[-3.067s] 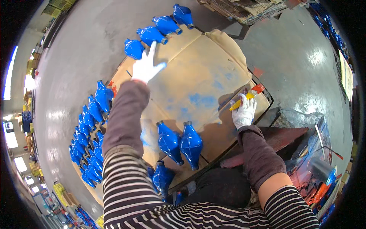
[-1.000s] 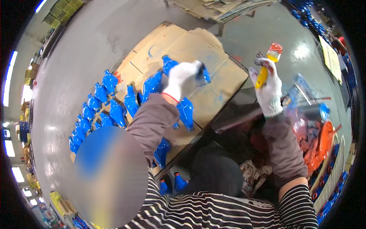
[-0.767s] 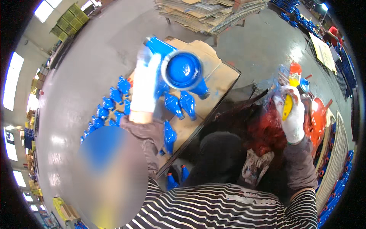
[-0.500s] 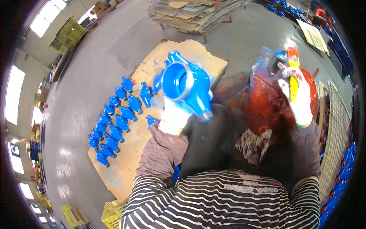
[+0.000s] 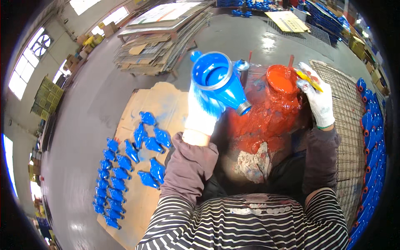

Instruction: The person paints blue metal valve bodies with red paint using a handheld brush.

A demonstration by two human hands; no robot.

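Head view: left fisheye of head-worn pair, upright.
Looks down and ahead from above the striped shirt (image 5: 250, 225) at bottom edge; left hand (image 5: 201, 111) and right hand (image 5: 321, 102) close, floor (image 5: 93, 104) and windows (image 5: 24, 66) farther, bending toward rim.

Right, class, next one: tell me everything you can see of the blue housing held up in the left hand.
The blue housing is hollow and glossy, apparently painted metal. Its wide round opening, with a bare silvery rim, faces the camera; the inside is blue too. A tapering arm slants down to the right, ending in a grey, ridged tip; another blue end shows at upper left. The gloved left hand holds it in the air.
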